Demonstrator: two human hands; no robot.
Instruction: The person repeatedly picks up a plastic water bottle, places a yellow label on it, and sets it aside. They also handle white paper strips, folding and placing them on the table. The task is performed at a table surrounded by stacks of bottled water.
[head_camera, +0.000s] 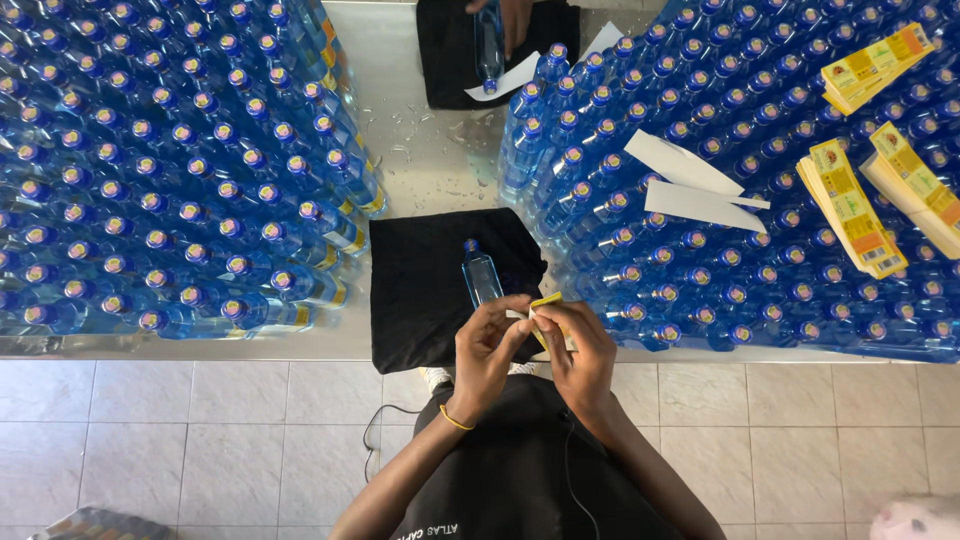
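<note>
Pinch the yellow label (548, 305) by its edges, as your left hand (487, 345) and right hand (582, 350) hold it now, and peel slowly beside the blue bottle (481, 272) lying on the black cloth (415, 290) at the desk's (430, 150) near edge.

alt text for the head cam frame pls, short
Seen from above, a person's left hand and right hand pinch a small yellow label over a blue bottle lying on a black cloth. Massed upright blue bottles fill the metal table on both sides, with yellow label stacks on the right-hand group.
</note>
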